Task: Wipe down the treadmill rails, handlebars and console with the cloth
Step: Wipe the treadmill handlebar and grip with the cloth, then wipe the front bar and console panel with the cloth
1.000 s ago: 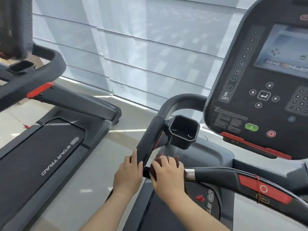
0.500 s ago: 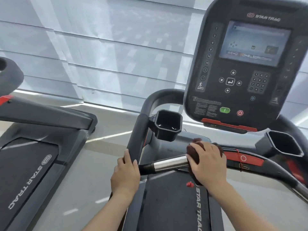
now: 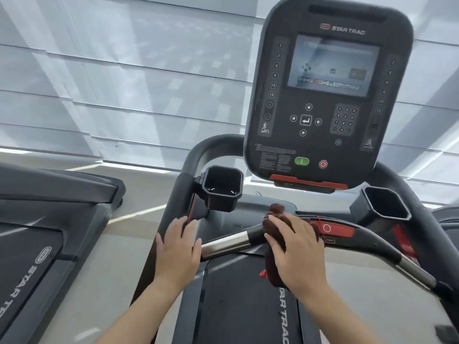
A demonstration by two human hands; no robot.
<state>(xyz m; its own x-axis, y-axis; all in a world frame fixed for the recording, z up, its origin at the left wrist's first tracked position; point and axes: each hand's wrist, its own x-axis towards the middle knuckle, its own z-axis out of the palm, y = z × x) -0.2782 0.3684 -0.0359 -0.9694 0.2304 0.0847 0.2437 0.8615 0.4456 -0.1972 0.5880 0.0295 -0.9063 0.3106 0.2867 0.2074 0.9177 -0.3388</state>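
Note:
A dark brown cloth [image 3: 275, 217] is wrapped over the treadmill's front handlebar [image 3: 226, 243], just right of its shiny metal sleeve. My right hand [image 3: 296, 252] presses down on the cloth and grips it around the bar. My left hand [image 3: 177, 249] rests flat on the black left rail [image 3: 173, 194], fingers spread, holding nothing. The black console [image 3: 327, 95] with screen, keypad, green and red buttons stands above the bar. The cloth's lower end hangs below the bar over the belt.
Two black cup holders [image 3: 222, 187] [image 3: 383, 203] flank the console. A red safety panel [image 3: 337, 228] sits on the bar right of my hand. A second treadmill [image 3: 37, 244] stands to the left across a strip of floor. Window blinds [image 3: 124, 83] lie behind.
My right hand slid the cloth rightward along the handlebar, uncovering the metal sleeve. The view swung right and up onto the console. My left hand stayed on the left rail.

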